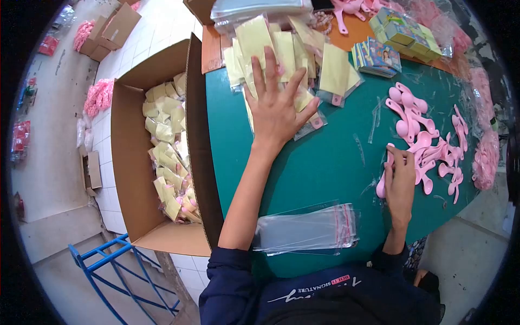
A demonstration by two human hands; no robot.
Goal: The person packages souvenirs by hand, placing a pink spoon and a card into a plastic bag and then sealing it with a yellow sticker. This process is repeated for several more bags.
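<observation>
My left hand (276,103) lies flat, fingers spread, on a heap of yellow-carded packets (281,51) on the green table (325,162). My right hand (401,181) rests at the edge of a pile of pink plastic spoons (428,135), its fingers curled around one pink spoon (383,181). A stack of clear plastic sleeves (306,230) with a red strip lies near the table's front edge, between my arms.
An open cardboard box (130,162) full of several yellow packets stands left of the table. Colourful card boxes (390,38) and pink items sit at the back. A blue metal frame (108,265) and more boxes (108,30) are on the floor.
</observation>
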